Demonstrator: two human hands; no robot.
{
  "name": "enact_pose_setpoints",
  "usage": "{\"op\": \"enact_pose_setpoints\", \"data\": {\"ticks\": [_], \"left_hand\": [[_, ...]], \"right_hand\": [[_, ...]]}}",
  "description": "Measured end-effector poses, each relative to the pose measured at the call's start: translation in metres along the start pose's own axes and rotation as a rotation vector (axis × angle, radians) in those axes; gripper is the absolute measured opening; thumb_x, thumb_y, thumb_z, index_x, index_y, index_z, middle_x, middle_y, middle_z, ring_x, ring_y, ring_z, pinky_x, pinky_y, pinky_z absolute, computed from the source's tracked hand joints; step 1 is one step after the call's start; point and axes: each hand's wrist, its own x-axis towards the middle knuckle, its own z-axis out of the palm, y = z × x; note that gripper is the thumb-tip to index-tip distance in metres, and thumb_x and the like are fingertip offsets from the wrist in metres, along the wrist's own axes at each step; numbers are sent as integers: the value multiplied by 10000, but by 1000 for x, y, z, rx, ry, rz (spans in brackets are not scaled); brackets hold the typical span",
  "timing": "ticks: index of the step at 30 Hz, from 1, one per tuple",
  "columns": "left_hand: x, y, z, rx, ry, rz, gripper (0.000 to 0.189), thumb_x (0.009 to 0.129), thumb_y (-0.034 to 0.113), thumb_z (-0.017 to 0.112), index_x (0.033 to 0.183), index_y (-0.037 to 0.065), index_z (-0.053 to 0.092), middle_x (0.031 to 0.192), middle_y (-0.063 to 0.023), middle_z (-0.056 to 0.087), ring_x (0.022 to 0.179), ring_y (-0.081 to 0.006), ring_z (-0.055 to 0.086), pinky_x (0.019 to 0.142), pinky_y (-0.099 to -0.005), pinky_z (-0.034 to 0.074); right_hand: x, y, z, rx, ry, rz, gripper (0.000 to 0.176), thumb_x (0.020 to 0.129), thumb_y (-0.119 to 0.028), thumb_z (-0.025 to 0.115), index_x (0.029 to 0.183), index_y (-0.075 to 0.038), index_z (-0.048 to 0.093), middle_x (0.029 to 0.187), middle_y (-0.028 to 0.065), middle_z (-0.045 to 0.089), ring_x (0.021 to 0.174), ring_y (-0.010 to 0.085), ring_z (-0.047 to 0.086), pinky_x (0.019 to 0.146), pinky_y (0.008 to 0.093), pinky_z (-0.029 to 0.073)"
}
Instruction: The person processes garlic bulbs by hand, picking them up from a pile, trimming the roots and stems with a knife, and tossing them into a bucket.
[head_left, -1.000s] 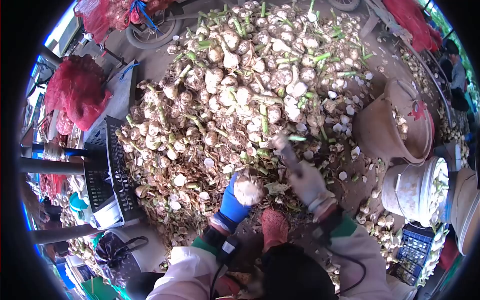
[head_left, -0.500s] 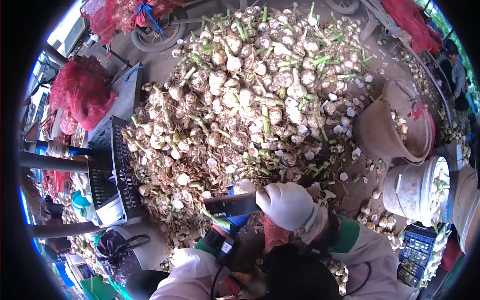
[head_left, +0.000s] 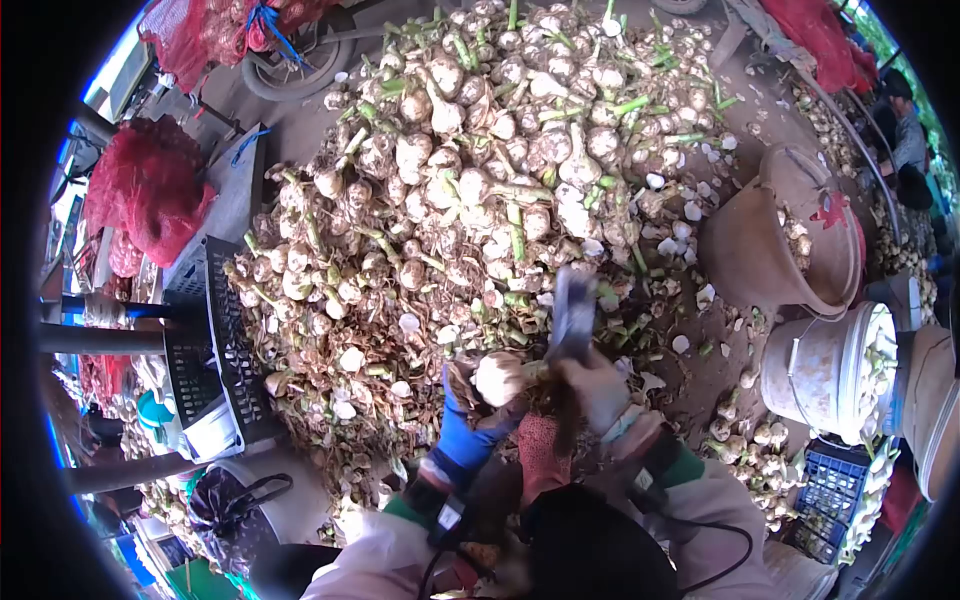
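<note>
At the lower middle, my left hand (head_left: 468, 425), in a blue glove, is wrapped round a garlic bulb (head_left: 498, 379). Just to its right, my right hand (head_left: 594, 390), in a white glove, grips a knife (head_left: 572, 315) whose broad blade points upward and is blurred. Brownish stalk or root matter shows between the two hands; its details are unclear. A large heap of garlic bulbs (head_left: 415, 155) with green stems and dry roots lies on the ground in front of both hands.
A black plastic crate (head_left: 225, 345) stands at the left, below red mesh sacks (head_left: 150, 190). At the right are a brown tub (head_left: 740, 245), a white bucket (head_left: 815, 372) and a blue crate (head_left: 832, 490). A person (head_left: 908, 140) is at the far right edge.
The knife has swung from lying level over my left hand to pointing upward, right of the bulb. My left hand and the bulb are now more exposed. The view has shifted slightly.
</note>
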Motion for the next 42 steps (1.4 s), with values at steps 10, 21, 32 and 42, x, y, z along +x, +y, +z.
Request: {"op": "enact_pose_setpoints", "data": {"ticks": [10, 21, 32, 42], "left_hand": [[18, 9, 29, 488, -156, -38, 454, 949, 269, 544, 1304, -4, 466, 1148, -117, 588, 1072, -208, 582, 926, -335, 491], [146, -90, 34, 1625, -250, 755, 284, 794, 182, 694, 1077, 190, 666, 1152, -171, 565, 1034, -364, 570, 792, -448, 505], [21, -9, 21, 553, -62, 85, 631, 803, 56, 761, 1340, 43, 430, 1160, -61, 596, 1033, -168, 601, 872, -296, 510], [30, -14, -6, 630, 7, 40, 319, 861, 108, 659, 1162, 53, 570, 1093, -93, 629, 1025, -191, 597, 939, -359, 472]], "right_hand": [[-25, 56, -89, -1000, 82, -286, 192, 875, -143, 547, 1016, -38, 622, 857, 227, 635, 801, 402, 632, 698, 400, 506], [-42, 24, -115, -341, 587, -249, 243, 910, -66, 557, 1137, -2, 615, 903, 29, 649, 787, 112, 569, 724, 257, 472], [15, 16, 1, -239, -18, -437, 261, 948, -196, 571, 1138, -25, 621, 966, 118, 671, 843, 197, 639, 756, 303, 495], [-28, -42, 24, -1424, 69, -1136, 162, 773, -188, 637, 886, -105, 556, 717, 52, 522, 629, 235, 585, 528, 367, 467]]}}
